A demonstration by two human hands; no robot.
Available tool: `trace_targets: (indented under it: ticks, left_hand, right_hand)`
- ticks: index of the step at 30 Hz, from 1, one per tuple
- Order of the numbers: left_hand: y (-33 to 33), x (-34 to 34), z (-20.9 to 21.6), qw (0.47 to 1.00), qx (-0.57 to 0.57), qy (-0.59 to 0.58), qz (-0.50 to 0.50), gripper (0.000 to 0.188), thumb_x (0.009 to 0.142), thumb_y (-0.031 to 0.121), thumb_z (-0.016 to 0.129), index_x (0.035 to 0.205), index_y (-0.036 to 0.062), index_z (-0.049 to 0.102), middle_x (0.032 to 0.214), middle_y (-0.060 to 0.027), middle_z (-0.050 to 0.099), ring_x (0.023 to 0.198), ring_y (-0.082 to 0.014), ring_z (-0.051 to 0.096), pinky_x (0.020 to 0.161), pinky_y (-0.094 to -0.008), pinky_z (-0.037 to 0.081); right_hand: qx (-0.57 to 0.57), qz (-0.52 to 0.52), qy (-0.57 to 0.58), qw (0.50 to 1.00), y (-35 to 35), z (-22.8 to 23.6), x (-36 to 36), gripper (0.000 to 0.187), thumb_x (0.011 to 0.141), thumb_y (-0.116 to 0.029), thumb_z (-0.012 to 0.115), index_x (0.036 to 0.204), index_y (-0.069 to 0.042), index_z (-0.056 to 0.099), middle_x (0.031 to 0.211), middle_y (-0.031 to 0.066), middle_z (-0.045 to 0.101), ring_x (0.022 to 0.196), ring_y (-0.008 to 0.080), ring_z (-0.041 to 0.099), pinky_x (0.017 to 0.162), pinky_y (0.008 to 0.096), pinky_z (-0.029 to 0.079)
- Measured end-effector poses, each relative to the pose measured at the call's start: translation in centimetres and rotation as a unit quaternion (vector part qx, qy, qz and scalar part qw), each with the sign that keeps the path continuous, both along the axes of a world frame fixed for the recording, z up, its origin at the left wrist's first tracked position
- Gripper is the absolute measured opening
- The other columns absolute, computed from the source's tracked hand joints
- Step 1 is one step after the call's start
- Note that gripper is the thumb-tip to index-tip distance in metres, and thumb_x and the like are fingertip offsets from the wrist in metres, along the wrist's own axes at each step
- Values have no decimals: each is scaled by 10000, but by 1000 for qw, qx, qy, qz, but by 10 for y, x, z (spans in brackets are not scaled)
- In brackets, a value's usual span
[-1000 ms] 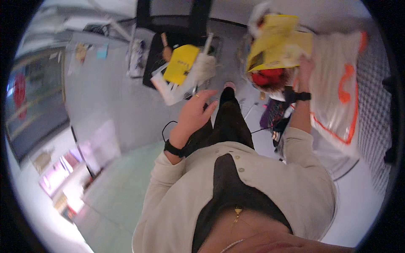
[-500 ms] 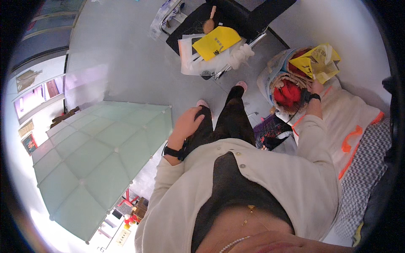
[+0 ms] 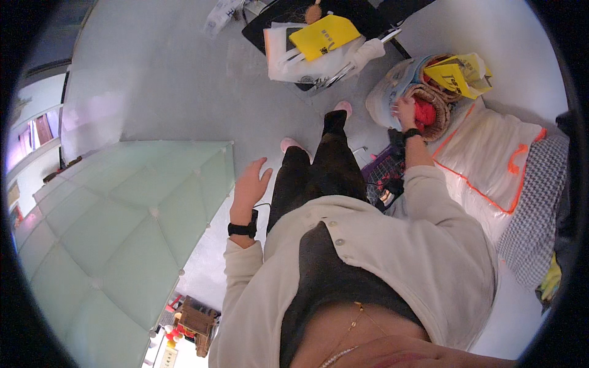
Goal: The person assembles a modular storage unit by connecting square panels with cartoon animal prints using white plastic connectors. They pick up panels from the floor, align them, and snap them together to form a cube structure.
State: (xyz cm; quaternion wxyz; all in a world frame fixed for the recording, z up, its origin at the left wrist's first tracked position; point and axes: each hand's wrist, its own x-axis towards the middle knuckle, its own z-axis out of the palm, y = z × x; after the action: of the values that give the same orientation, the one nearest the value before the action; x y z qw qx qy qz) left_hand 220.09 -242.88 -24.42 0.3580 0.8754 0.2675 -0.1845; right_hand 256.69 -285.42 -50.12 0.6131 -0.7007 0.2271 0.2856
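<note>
My left hand [image 3: 250, 183] hangs in the air beside my left thigh, thumb and fingers apart, with nothing in it. Over on the right, my right hand [image 3: 404, 115] reaches to the near left side of a woven basket [image 3: 443, 122] lying with its mouth toward me. Its slightly blurred fingers look spread, close to a bright red bundle [image 3: 424, 112] in the basket's mouth; whether they touch it I cannot tell. Behind is a pale blue-and-white plastic sack [image 3: 381, 98]. A crumpled yellow bag [image 3: 457, 76] rests on top.
A clear storage bag with orange edging [image 3: 485, 159] lies at right, near a houndstooth cloth [image 3: 540, 202]. By my legs stands a purple mesh basket [image 3: 379, 168]. Ahead, a black chair [image 3: 264, 27] bears plastic bags and a yellow packet [image 3: 325, 37]. A pale green panelled cover [image 3: 123, 227] fills the left.
My right hand has moved from the right side of the red bundle to its left. My left hand has lifted off my thigh and moved outward. The view has shifted somewhat.
</note>
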Motion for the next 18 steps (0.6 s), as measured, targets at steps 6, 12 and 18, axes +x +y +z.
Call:
trace_targets:
  ticks: [6, 12, 18]
  left_hand:
    - [33, -105, -12, 998, 2, 5, 65, 384, 896, 293, 568, 1189, 45, 568, 1146, -187, 598, 1079, -366, 557, 908, -420, 453]
    - [55, -146, -24, 994, -24, 47, 91, 402, 885, 308, 576, 1196, 53, 569, 1165, -182, 592, 1104, -352, 548, 930, -415, 444]
    - [106, -109, -40, 995, -42, 12, 87, 421, 899, 315, 559, 1228, 52, 564, 1213, -177, 593, 1125, -348, 551, 954, -410, 438]
  right_hand:
    - [-75, 348, 54, 933, 188, 41, -137, 256, 905, -242, 579, 1040, -25, 584, 836, 89, 628, 690, 195, 627, 544, 318, 495]
    - [-82, 437, 90, 891, 256, 53, -191, 234, 885, -233, 560, 1000, -31, 594, 771, 76, 616, 616, 168, 589, 507, 320, 475]
    - [-116, 375, 146, 908, 265, 49, -157, 276, 893, -269, 552, 1020, -26, 576, 853, 104, 639, 694, 204, 638, 604, 340, 522]
